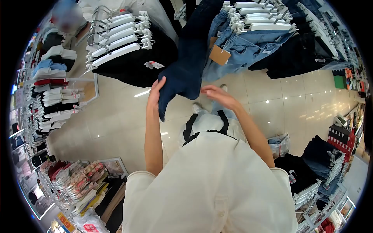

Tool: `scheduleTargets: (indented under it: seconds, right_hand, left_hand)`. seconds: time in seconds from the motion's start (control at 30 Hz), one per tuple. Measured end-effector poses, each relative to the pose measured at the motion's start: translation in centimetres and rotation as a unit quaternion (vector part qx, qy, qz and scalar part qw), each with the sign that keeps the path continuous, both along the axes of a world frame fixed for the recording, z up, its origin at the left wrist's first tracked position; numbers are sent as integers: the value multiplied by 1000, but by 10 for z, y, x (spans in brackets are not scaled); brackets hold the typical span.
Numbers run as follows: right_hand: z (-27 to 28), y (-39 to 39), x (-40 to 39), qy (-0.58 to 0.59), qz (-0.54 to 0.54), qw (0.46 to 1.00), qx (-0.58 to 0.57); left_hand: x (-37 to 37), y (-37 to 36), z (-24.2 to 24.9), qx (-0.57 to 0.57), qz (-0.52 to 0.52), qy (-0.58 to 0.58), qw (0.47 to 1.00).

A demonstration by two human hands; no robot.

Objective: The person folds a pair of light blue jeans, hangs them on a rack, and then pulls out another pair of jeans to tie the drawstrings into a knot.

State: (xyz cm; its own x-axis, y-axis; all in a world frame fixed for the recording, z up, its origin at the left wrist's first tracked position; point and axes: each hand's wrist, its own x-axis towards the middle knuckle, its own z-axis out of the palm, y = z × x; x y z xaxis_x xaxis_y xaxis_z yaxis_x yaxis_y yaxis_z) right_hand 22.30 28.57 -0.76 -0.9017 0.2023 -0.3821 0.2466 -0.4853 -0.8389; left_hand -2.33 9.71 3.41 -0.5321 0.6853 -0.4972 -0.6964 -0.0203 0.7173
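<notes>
Dark blue trousers [185,73] hang down between the two groups of hangers, their lower end spread between my hands. My left hand [156,92] is closed on the left edge of the blue cloth, thumb in front. Beside the right edge of the cloth is my right hand [221,97], its fingers stretched toward it and a little apart; I see nothing in it. Black trousers [136,64] on white hangers are to the left. Light blue jeans [248,48] with a brown tag [220,55] hang to the right.
Shelves and racks of folded and hung clothes [58,97] line the left side. Patterned clothes [79,178] hang at the lower left, dark jeans [318,155] at the lower right. A clear plastic bag [279,144] lies on the tiled floor [116,112]. Another person [67,15] is at the upper left.
</notes>
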Motion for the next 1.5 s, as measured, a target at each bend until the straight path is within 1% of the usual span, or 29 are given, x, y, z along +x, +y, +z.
scheduleTargets:
  seconds: [0.07,0.1,0.17,0.2,0.23,0.3,0.37,0.4,0.43,0.47,0.53,0.57,0.6,0.67,0.7,0.77,0.8,0.87,0.9,0.97,1.0,1.03,1.1,1.13,1.17,1.23,1.27,1.43,1.5]
  right_hand:
    - [-1,-17,-7,35,78,994,65]
    - [-11,-25,-13,34,79,994,66]
    - [-35,-37,-24,21,4,990,140]
    - [-21,-33,-28,-36,-19,990,133]
    - [-19,-29,-29,-36,-14,990,133]
    - [-13,-17,-23,-5,-110,989,95]
    - [13,-7,-16,-42,-140,988,-45]
    - [28,-4,-13,-41,-113,991,-56]
    - [28,-3,-13,-42,-110,991,-56]
    - [27,-1,-14,-59,-133,986,-80]
    - [36,2,-14,-76,-180,973,-125]
    - [43,4,-14,-75,-179,973,-123]
    - [50,5,-13,-82,-214,962,-152]
    - [46,9,-5,-80,-255,940,-211]
    - [36,15,1,-79,-258,940,-209]
    - [21,25,16,-113,-248,922,-275]
    - [25,29,23,-115,-251,921,-275]
    - [41,32,34,-107,-222,922,-299]
    - [43,30,39,-109,-223,922,-297]
    - [47,22,49,-71,-141,976,-152]
    - [39,18,54,-72,-141,976,-150]
    - [22,13,60,-111,-116,977,-142]
    - [-3,1,74,-190,-62,971,-129]
    - [17,-14,63,-231,-118,955,-143]
    - [7,-20,65,-236,-117,954,-144]
    - [-21,-31,67,-322,-139,927,-134]
    - [-29,-38,69,-354,-153,916,-113]
    - [-56,-48,78,-365,-159,907,-136]
    - [-63,-48,83,-373,-159,904,-134]
  left_hand:
    - [4,-3,-8,45,-59,13,997]
    - [6,-5,-9,66,-85,23,994]
    - [16,-2,-1,78,-93,55,991]
    - [16,1,0,78,-89,55,991]
    - [14,4,0,55,-72,63,994]
    - [5,8,-1,28,-50,70,996]
    - [-7,11,-4,-33,2,75,997]
    - [-8,13,-6,-7,10,63,998]
    - [-10,14,-19,17,0,54,998]
    - [-5,14,-32,29,7,42,999]
    - [11,20,-37,43,13,29,999]
    - [21,18,-36,60,8,-75,995]
    - [32,15,-34,76,2,-179,981]
    - [56,7,-45,120,-80,-253,957]
    - [67,4,-61,121,-83,-254,956]
    - [87,-3,-92,43,-255,-114,959]
    - [90,-4,-88,44,-257,-117,958]
    - [94,-3,-72,-32,-252,-26,967]
    - [93,-3,-68,-30,-252,-28,967]
    - [88,-7,-61,-6,-69,-144,987]
    - [85,-8,-54,-5,-53,-148,987]
    - [83,-10,-54,-3,-54,-150,987]
    - [81,-16,-56,-78,-78,-92,990]
    - [82,-20,-66,-91,-92,-65,990]
    - [85,-27,-76,-92,-90,-70,989]
    - [90,-38,-81,-152,-196,28,968]
    - [94,-42,-87,-162,-200,18,966]
    - [109,-66,-113,-181,-193,-58,963]
    - [112,-70,-117,-189,-154,-89,966]
